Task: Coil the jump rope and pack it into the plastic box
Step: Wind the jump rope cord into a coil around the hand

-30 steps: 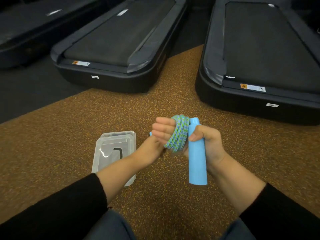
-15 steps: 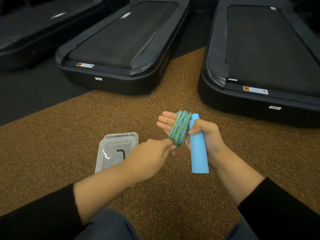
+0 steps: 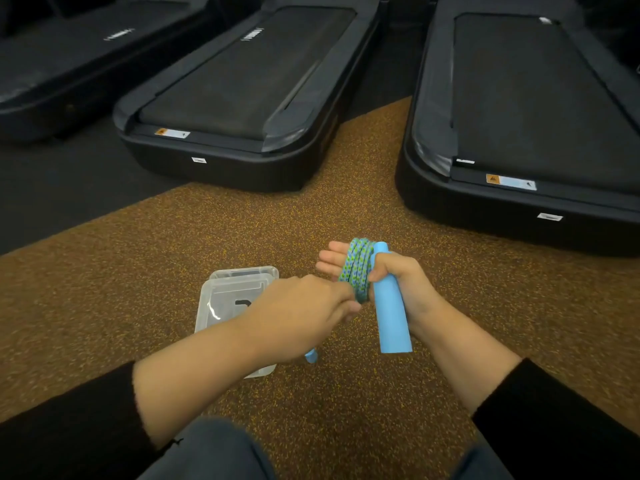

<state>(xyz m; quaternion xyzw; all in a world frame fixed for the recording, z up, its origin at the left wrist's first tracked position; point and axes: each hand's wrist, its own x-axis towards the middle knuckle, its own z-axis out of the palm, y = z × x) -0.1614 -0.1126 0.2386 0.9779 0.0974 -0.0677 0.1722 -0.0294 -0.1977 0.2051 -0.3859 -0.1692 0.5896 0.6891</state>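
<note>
My right hand (image 3: pixel 398 285) is up in front of me, fingers (image 3: pixel 329 261) stretched out flat and close together, pointing left, with the green-and-blue rope (image 3: pixel 356 268) looped in several turns around them. My right thumb pins one blue handle (image 3: pixel 391 306) against the palm; it stands nearly upright, its top poking above the thumb and its lower end hanging free below my hand. The coils sit touching that handle, just to its left. My left hand (image 3: pixel 304 313) comes in from the left, knuckles up, fingers curled and pressed together at the bottom of the coil, right where the rope wraps under my right fingers; whether the fingertips pinch a strand there, I cannot tell, since the back of the hand hides them. A small bit of blue (image 3: pixel 311 356) peeks out under my left wrist, looks like the second handle, though most of it is hidden. The clear plastic box (image 3: pixel 221 299) lies on the speckled brown floor mat (image 3: pixel 173 254) below and to the left of my hands, partly covered by my left forearm, and the rope is well above it, not in it. Black sleeves (image 3: pixel 69 427) cover both forearms near the elbows. Black treadmills (image 3: pixel 242 84) sit at the far edge of the mat.
</note>
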